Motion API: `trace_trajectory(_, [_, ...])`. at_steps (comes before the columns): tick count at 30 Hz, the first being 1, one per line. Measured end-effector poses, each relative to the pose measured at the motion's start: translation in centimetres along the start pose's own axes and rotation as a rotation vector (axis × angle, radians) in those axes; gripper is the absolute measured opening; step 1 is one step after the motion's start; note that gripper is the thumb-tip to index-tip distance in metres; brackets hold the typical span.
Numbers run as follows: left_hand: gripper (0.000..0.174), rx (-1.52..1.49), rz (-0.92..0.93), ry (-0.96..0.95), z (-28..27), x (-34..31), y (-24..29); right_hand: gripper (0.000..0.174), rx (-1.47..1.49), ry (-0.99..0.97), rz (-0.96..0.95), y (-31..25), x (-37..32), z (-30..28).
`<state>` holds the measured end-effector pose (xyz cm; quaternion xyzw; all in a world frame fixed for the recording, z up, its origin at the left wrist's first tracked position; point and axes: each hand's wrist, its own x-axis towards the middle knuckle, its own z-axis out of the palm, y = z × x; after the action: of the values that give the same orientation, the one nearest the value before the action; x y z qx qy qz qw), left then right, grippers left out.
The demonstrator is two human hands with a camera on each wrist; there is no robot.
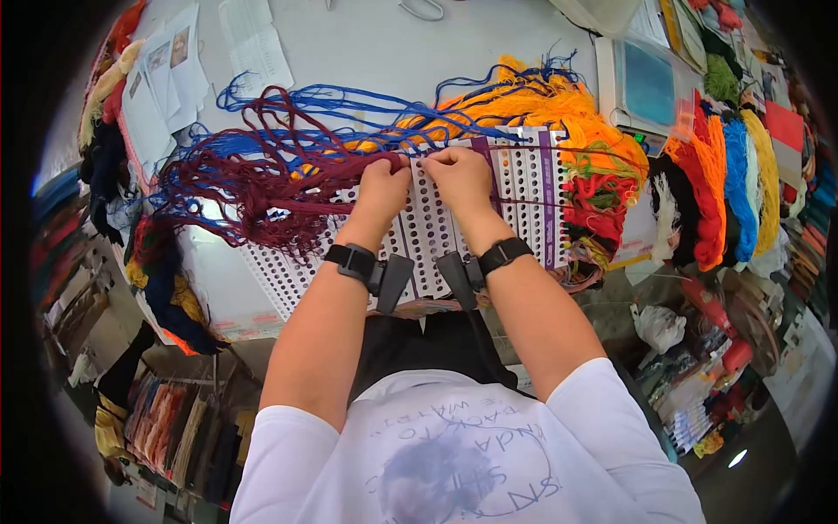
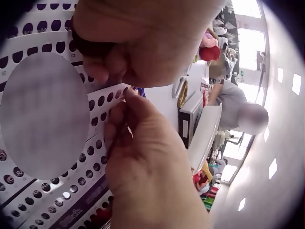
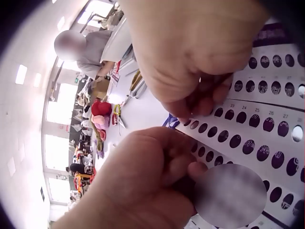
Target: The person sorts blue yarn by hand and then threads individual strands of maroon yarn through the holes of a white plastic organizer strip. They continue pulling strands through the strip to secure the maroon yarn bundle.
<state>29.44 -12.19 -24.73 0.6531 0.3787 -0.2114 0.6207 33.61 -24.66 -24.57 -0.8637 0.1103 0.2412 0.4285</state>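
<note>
Maroon thread (image 1: 257, 205): lies across punched cards (image 1: 423, 231) by desk's (image 1: 367, 44) near edge, pinched in fingers of left hand (image 1: 382, 188). At right hand (image 1: 460, 179): fingers drawn together, hold unclear. Could snag through loose tangling.

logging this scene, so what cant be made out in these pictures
- Ends of the maroon thread at the fingertips: head view, hidden by the left hand and right hand.
- Part of the perforated card: both wrist views, under a blurred oval.
- Text on the papers: head view, too small.
- Grey loop: head view, cut by top edge.
</note>
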Motion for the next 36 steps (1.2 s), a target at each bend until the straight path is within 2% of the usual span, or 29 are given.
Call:
trace_trajectory(2, [0.020,-0.079,-0.028,-0.063,-0.2,-0.1,0.3,0.012,0.047,0.007,-0.009,0.6,-0.3,0.4])
trace_trajectory(4, [0.022,-0.068,-0.055,-0.060,-0.5,-0.2,0.7,0.013,-0.136,0.135,-0.305,0.4,-1.2,0.6])
trace_trajectory(6, [0.023,-0.061,-0.039,-0.096,-0.7,0.1,0.7,0.014,-0.151,0.109,-0.371,0.5,-2.2,0.4])
trace_trajectory(8, [0.023,-0.067,-0.052,-0.085,-0.7,0.5,0.5,0.011,-0.114,0.100,-0.556,0.6,-2.6,0.1])
trace_trajectory(12, [0.020,0.022,-0.013,-0.004,-0.8,0.2,0.6,0.017,-0.007,0.048,-0.481,0.1,-2.3,-0.9])
trace_trajectory(14, [0.017,0.077,-0.008,0.033,-1.5,-0.3,1.1,0.021,-0.052,0.026,-0.443,-1.0,-2.3,-2.1])
trace_trajectory(16, [0.013,-0.452,0.104,0.227,-3.2,-1.0,0.7,0.024,-0.619,-0.033,-0.502,-1.9,-2.3,-3.3])
trace_trajectory(17, [0.013,-0.640,0.179,0.214,-4.3,-1.1,0.2,0.017,-0.669,-0.047,-0.502,-1.5,-1.9,-3.4])
trace_trajectory(18, [0.013,-0.827,0.254,0.196,-5.2,-1.5,0.2,0.017,-0.669,-0.041,-0.503,-1.6,-1.3,-3.5])
trace_trajectory(19, [0.016,-1.108,0.197,0.010,-6.2,-2.0,0.2,0.014,-0.745,-0.028,-0.523,-1.5,-0.9,-3.5])
trace_trajectory(20, [0.016,-1.109,0.199,0.013,-6.2,-2.3,0.2,0.011,-0.822,-0.017,-0.544,-1.6,-0.8,-3.5])
trace_trajectory(21, [0.014,-1.090,0.227,-0.161,-6.3,-2.4,0.3,0.011,-0.820,-0.018,-0.549,-1.7,-0.8,-3.6])
trace_trajectory(22, [0.013,-1.063,0.252,-0.337,-6.4,-2.6,0.4,0.010,-0.807,0.045,-0.634,-1.7,-0.8,-3.8])
trace_trajectory(23, [0.010,-0.894,0.163,-0.204,-5.3,-3.5,2.0,0.010,-0.794,0.111,-0.717,-1.8,-0.8,-4.0])
trace_trajectory(24, [0.010,-0.676,0.219,-0.285,-4.6,-3.2,2.3,0.010,-0.798,0.114,-0.716,-2.2,-0.9,-4.3])
trace_trajectory(26, [0.013,-0.390,0.270,-0.335,-2.6,-3.0,2.7,0.011,-0.576,0.208,-0.998,-2.9,-1.5,-4.6])
trace_trajectory(27, [0.016,-0.293,0.320,-0.331,-1.6,-2.6,2.5,0.011,-0.582,0.207,-0.998,-2.8,-1.8,-4.5])
trace_trajectory(28, [0.015,-0.078,0.251,-0.232,-0.9,-2.6,2.4,0.015,-0.497,0.090,-0.917,-2.5,-2.2,-4.3])
trace_trajectory(29, [0.013,0.036,0.394,-0.189,-0.7,-2.3,1.9,0.018,-0.410,-0.021,-0.832,-2.2,-2.5,-4.1])
trace_trajectory(30, [0.012,0.152,0.538,-0.147,-0.7,-2.1,1.5,0.018,-0.412,-0.018,-0.826,-2.0,-2.5,-3.9])
trace_trajectory(31, [0.012,0.155,0.538,-0.154,-1.4,-1.9,1.0,0.018,-0.464,-0.058,-0.724,-1.8,-2.4,-3.7])
trace_trajectory(33, [0.015,0.070,0.417,-0.003,-3.6,-2.1,1.2,0.019,-0.592,-0.129,-0.583,-0.7,-1.5,-3.4])
trace_trajectory(34, [0.014,-0.154,0.304,0.012,-5.5,-2.9,1.8,0.019,-0.586,-0.119,-0.573,0.0,-1.2,-3.2])
trace_trajectory(35, [0.013,-0.253,0.278,0.048,-7.5,-3.6,2.5,0.018,-0.597,-0.117,-0.516,0.3,-0.8,-2.8])
trace_trajectory(36, [0.013,-0.251,0.214,0.194,-9.4,-5.0,4.0,0.018,-0.606,-0.118,-0.463,0.4,-0.6,-2.6])
